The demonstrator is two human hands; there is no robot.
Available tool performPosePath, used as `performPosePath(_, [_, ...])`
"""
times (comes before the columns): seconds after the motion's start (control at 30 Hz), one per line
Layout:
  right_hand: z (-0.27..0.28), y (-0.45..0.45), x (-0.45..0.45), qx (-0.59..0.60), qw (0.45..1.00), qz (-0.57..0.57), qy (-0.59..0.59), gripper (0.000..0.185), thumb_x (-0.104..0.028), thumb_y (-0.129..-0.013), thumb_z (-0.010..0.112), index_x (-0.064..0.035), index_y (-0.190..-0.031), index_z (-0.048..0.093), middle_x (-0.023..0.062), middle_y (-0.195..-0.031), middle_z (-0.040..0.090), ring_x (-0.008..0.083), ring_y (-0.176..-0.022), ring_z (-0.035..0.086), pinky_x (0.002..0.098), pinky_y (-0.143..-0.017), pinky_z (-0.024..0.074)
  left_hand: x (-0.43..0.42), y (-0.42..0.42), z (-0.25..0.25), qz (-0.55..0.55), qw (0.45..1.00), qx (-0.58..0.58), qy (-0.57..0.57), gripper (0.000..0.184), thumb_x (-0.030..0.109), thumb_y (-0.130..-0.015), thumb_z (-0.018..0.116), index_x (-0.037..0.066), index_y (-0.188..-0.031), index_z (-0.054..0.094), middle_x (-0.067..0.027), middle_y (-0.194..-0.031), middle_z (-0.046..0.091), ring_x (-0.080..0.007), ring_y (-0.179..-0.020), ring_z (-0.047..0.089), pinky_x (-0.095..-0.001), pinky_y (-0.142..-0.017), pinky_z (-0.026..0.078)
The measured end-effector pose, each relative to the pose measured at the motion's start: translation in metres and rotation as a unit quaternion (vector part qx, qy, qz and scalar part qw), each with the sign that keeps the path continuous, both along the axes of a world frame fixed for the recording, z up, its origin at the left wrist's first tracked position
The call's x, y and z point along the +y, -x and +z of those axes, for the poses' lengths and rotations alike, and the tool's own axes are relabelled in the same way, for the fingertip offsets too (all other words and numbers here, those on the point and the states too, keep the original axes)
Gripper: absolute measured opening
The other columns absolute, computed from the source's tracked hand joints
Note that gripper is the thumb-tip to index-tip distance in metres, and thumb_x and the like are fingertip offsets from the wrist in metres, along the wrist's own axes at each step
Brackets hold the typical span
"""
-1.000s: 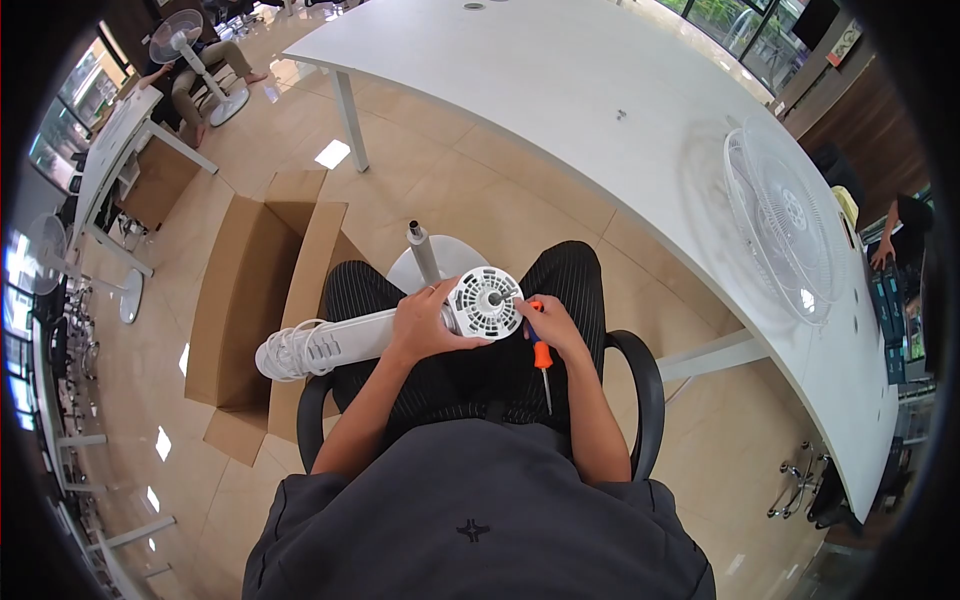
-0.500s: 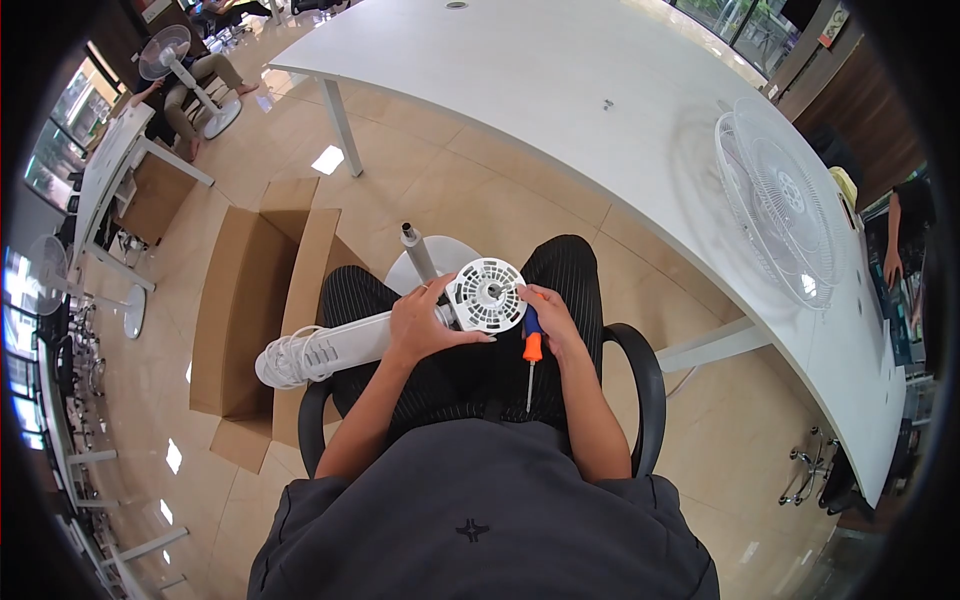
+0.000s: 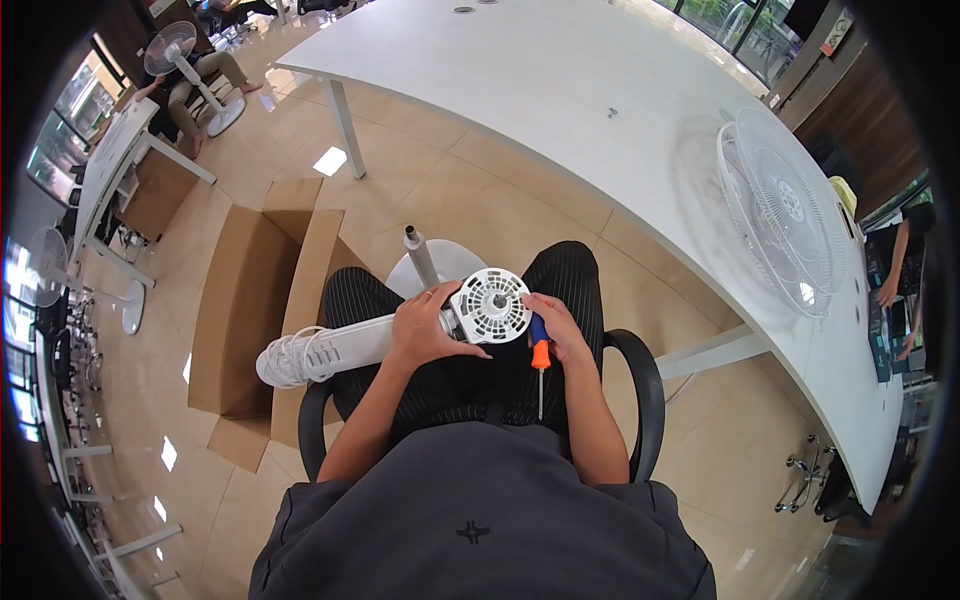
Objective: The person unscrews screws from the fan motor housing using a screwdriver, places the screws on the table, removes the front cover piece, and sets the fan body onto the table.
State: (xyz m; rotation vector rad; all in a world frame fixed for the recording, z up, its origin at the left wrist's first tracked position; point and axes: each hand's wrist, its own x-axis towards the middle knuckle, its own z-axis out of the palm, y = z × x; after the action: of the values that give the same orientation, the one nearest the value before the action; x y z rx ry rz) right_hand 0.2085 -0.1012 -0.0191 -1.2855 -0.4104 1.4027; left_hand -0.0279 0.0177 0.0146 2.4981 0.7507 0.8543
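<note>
On my lap lies a white fan body, its round slotted motor housing facing up with a metal shaft at the centre. My left hand is wrapped round the neck beside the housing. The long white column reaches left, with a white cord coiled on its end. My right hand holds a blue and orange screwdriver, its shaft pointing down towards me, while the fingertips touch the housing's right edge. Beyond my left hand a metal pole stands on a round white base.
An open cardboard box stands at the left. Clear fan grilles and small parts lie on the white table. A co-worker's hand is at the far right; a person sits behind a standing fan at upper left.
The screwdriver's tilt has shifted slightly in my right hand, which stays by the housing. My left hand keeps its hold. At the far right, the co-worker's hands have moved.
</note>
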Motion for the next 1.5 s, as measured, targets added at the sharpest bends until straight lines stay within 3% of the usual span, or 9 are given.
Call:
performPosePath(0.83, [-0.005, 0.006, 0.003, 0.051, 0.998, -0.025, -0.016, 0.026, -0.031, -0.1, 0.068, -0.0053, -0.103, 0.071, 0.0017, -0.074, 0.068, 0.0112, -0.047, 0.06, 0.0263, -0.042, 0.049, 0.0, 0.006, -0.002, 0.012, 0.999, 0.023, 0.021, 0.113, 0.074, -0.042, 0.092, 0.006, -0.127, 0.064, -0.0149, -0.114, 0.073, -0.0335, -0.103, 0.073, -0.0424, -0.089, 0.056])
performPosePath(0.93, [-0.001, 0.004, 0.001, 0.061, 0.997, -0.033, -0.041, 0.027, -0.03, -0.101, 0.066, -0.0047, -0.106, 0.07, 0.0028, -0.077, 0.068, 0.0137, -0.048, 0.061, 0.0274, -0.041, 0.0496, -0.002, 0.004, 0.005, 0.028, 0.997, 0.07, 0.02, 0.115, 0.072, -0.041, 0.094, 0.001, -0.127, 0.064, -0.0184, -0.119, 0.073, -0.0351, -0.11, 0.072, -0.0435, -0.094, 0.056])
performPosePath(1.0, [0.005, 0.002, -0.002, 0.051, 0.996, -0.052, -0.045, 0.027, -0.03, -0.102, 0.065, -0.0047, -0.107, 0.069, 0.0025, -0.077, 0.069, 0.0137, -0.049, 0.061, 0.0275, -0.041, 0.0499, 0.001, 0.0, 0.001, -0.012, 1.0, 0.0, 0.019, 0.112, 0.067, -0.039, 0.097, 0.001, -0.124, 0.065, -0.0165, -0.114, 0.075, -0.0349, -0.106, 0.073, -0.0424, -0.094, 0.056])
performPosePath(1.17, [0.033, -0.01, -0.008, 0.091, 0.989, -0.04, -0.107, 0.025, -0.029, -0.105, 0.06, -0.0058, -0.107, 0.066, 0.0014, -0.079, 0.068, 0.0103, -0.05, 0.061, 0.0249, -0.042, 0.0511, 0.0, 0.001, 0.004, 0.003, 1.0, 0.004, -0.028, 0.111, 0.069, -0.04, 0.094, 0.006, -0.126, 0.065, -0.0111, -0.114, 0.075, -0.0296, -0.103, 0.074, -0.0413, -0.089, 0.057])
performPosePath(1.5, [0.093, -0.074, -0.026, 0.085, 0.944, -0.256, -0.19, 0.033, -0.036, -0.103, 0.061, -0.0037, -0.11, 0.063, 0.0073, -0.085, 0.068, 0.0162, -0.05, 0.059, 0.0277, -0.043, 0.0507, 0.004, 0.007, -0.003, -0.001, 1.0, 0.016, -0.012, 0.109, 0.067, -0.043, 0.094, 0.006, -0.128, 0.065, -0.0126, -0.122, 0.072, -0.0315, -0.109, 0.072, -0.0434, -0.095, 0.055])
